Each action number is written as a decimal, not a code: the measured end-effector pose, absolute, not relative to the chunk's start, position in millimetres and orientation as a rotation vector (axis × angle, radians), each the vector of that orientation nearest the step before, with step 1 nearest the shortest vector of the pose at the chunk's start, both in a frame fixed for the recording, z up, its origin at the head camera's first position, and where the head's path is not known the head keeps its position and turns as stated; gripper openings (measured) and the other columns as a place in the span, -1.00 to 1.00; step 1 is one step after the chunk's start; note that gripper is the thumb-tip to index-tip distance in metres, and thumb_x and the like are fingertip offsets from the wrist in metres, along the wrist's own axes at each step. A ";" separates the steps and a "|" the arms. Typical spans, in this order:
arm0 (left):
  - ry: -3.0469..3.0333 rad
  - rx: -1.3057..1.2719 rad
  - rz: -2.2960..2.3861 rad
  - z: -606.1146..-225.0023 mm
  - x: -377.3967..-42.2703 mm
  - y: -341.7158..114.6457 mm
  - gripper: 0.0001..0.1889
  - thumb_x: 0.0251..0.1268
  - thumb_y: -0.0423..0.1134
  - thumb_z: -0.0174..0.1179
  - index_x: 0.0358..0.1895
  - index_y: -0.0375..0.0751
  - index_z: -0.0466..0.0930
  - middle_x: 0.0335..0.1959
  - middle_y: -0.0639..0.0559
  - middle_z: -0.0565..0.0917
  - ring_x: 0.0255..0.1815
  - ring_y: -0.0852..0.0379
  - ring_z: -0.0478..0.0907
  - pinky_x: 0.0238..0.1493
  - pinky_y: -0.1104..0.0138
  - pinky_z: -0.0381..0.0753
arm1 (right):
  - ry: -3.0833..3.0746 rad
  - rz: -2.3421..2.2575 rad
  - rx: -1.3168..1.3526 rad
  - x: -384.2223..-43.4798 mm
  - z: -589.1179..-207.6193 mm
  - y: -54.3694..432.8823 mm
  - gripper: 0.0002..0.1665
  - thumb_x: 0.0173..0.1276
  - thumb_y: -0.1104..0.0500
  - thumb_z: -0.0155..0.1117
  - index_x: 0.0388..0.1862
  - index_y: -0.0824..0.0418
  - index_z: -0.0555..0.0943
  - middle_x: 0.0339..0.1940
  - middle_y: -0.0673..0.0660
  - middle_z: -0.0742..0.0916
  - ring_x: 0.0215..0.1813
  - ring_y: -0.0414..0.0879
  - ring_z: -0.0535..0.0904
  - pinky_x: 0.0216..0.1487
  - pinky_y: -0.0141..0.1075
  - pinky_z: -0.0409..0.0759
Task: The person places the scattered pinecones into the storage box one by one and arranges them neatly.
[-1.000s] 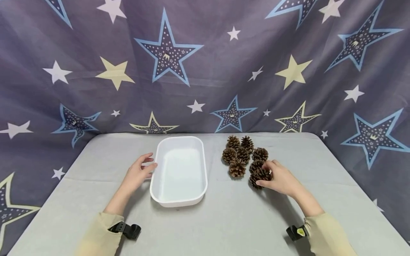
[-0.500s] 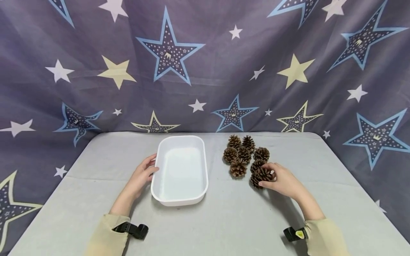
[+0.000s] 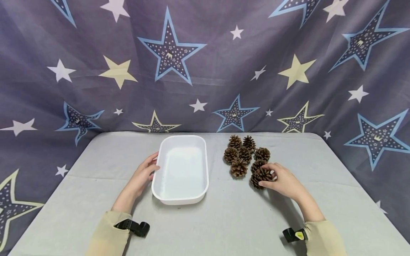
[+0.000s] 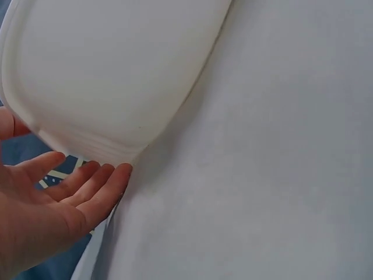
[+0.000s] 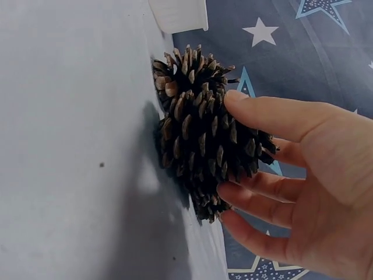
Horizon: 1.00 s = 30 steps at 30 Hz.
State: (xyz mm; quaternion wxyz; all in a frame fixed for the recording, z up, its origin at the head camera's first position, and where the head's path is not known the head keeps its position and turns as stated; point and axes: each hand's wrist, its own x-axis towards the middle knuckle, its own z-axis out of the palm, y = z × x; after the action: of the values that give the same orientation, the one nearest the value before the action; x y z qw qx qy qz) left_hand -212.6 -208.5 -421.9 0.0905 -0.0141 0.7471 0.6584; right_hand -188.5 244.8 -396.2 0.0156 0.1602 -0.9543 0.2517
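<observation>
A white rectangular tray (image 3: 183, 177) stands on the table. Against its left side rests my left hand (image 3: 141, 179), fingers relaxed; in the left wrist view the fingertips (image 4: 125, 169) lie at the outer wall. To the right, my right hand (image 3: 283, 181) holds the nearest pine cone (image 3: 261, 177) between thumb and fingers. The right wrist view shows this brown cone (image 5: 204, 137) low at the tabletop, thumb on one side and fingers on the other. Another pine cone (image 3: 257, 166) sits right behind it, partly hidden.
Several more pine cones (image 3: 238, 168) cluster to the left and behind the held one, right of the tray. A grey cloth covers the table (image 3: 221, 220). A dark star-patterned curtain (image 3: 205, 64) hangs behind and at the sides.
My left hand has moved right, up to the tray's side. The right hand keeps its grip on the pine cone in nearly the same place.
</observation>
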 end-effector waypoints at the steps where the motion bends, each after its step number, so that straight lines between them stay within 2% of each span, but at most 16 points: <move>1: 2.205 -0.047 1.970 -422.4 -213.0 -208.5 -0.33 0.24 -0.34 -0.10 0.43 -0.08 -0.06 0.33 -0.20 0.19 0.19 0.01 0.27 0.09 0.25 0.43 | -2.966 0.775 0.501 -188.5 -395.5 244.6 -0.28 0.02 -0.08 0.37 0.12 0.25 0.46 -0.01 0.20 0.59 -0.25 -0.08 0.52 -0.23 -0.16 0.51; 4: 2.170 -0.061 1.996 -423.3 -214.4 -208.0 -0.33 0.25 -0.32 -0.10 0.44 -0.02 -0.06 0.33 -0.18 0.19 0.18 0.05 0.28 0.17 0.17 0.36 | -2.952 0.755 0.514 -188.6 -392.3 243.7 -0.28 0.04 -0.11 0.35 0.12 0.24 0.46 0.00 0.22 0.59 -0.13 0.05 0.54 -0.14 -0.04 0.51; 7: 2.154 -0.072 2.016 -423.9 -215.5 -206.8 -0.33 0.25 -0.31 -0.09 0.43 0.03 -0.05 0.31 -0.17 0.21 0.14 0.10 0.32 0.17 0.18 0.35 | -2.938 0.739 0.525 -189.7 -388.8 241.8 -0.28 0.05 -0.12 0.34 0.13 0.24 0.46 0.03 0.22 0.59 -0.03 0.13 0.51 -0.06 0.04 0.48; 12: 2.145 -0.068 2.038 -426.3 -215.2 -207.0 -0.34 0.26 -0.31 -0.09 0.43 0.06 -0.05 0.29 -0.17 0.22 0.09 0.14 0.35 0.15 0.21 0.36 | -2.923 0.744 0.553 -193.6 -383.1 234.9 -0.30 0.05 -0.12 0.34 0.12 0.19 0.46 0.02 0.18 0.59 0.01 0.11 0.51 -0.03 0.02 0.48; 22: 2.144 -0.014 2.042 -428.3 -212.9 -207.7 -0.36 0.32 -0.27 -0.09 0.43 0.10 -0.06 0.31 -0.16 0.19 0.18 0.05 0.29 0.21 0.14 0.30 | -2.918 0.730 0.623 -203.1 -372.6 213.9 -0.28 0.03 -0.13 0.35 0.12 0.19 0.46 0.01 0.15 0.59 0.02 0.10 0.50 0.05 0.04 0.43; 30: 2.099 -0.007 2.062 -428.8 -210.1 -207.9 -0.37 0.34 -0.25 -0.08 0.44 0.10 -0.08 0.33 -0.19 0.14 0.26 -0.05 0.20 0.29 0.05 0.18 | -2.904 0.707 0.671 -202.6 -361.9 205.2 -0.29 0.04 -0.18 0.32 0.11 0.18 0.47 0.03 0.17 0.59 0.02 0.10 0.51 0.05 0.03 0.44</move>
State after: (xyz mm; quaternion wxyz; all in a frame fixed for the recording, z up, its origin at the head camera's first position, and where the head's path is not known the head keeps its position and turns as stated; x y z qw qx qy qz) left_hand -210.1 -207.9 -428.8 0.0993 -0.0023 0.7099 0.6973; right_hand -202.6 205.2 -361.9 0.0391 0.2189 -0.9473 0.2305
